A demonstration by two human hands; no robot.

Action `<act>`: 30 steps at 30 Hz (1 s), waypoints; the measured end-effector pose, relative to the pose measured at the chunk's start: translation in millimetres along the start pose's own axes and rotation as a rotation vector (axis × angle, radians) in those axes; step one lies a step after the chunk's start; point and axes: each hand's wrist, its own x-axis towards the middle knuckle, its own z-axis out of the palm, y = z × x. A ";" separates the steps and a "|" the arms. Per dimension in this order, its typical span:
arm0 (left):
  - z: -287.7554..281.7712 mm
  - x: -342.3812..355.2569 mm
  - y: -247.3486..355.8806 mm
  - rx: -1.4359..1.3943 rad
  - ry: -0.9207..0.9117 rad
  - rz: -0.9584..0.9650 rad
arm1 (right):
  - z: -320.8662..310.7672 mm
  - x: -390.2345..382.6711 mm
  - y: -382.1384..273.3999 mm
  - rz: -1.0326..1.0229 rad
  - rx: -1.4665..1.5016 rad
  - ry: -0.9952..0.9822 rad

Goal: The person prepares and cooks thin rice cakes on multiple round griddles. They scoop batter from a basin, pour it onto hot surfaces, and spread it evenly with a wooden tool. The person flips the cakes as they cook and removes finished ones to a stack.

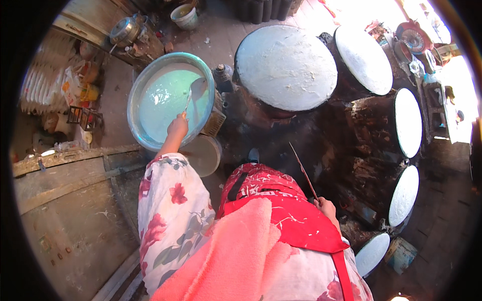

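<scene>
My left hand [177, 131] is closed round the handle of a ladle [188, 104], reaching over a wide blue-grey basin [132, 116]. Pale greenish-white liquid [163, 103] fills much of it; a grey rounded shape by the ladle's end may be its bowl or a shadow. Low at my right side, my right hand [327, 206] grips a long, thin, tapering stick or blade [303, 171] that points up and away from me. Ahead stands a large round griddle [286, 67], its top spread with a white layer.
More white-topped round griddles [364, 59] curve down my right side on dark, sooty stands. Beside the basin are a pale bucket [203, 156] and a dark bottle [223, 75]. A metal pot [125, 32] sits far left, near a white tub [185, 17]. Wooden boards [75, 200] lie at left.
</scene>
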 end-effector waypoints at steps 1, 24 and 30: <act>5.1 -1.1 -7.4 -0.052 -0.087 -0.017 | 0.8 -1.7 -2.4 -0.003 0.005 0.003; -263.6 -189.5 68.3 -2.900 -0.839 0.372 | -39.5 75.1 -100.4 -0.506 -0.013 0.118; -295.5 -172.1 22.2 -2.537 -0.410 0.941 | -42.3 94.6 -132.1 -0.697 -0.013 0.161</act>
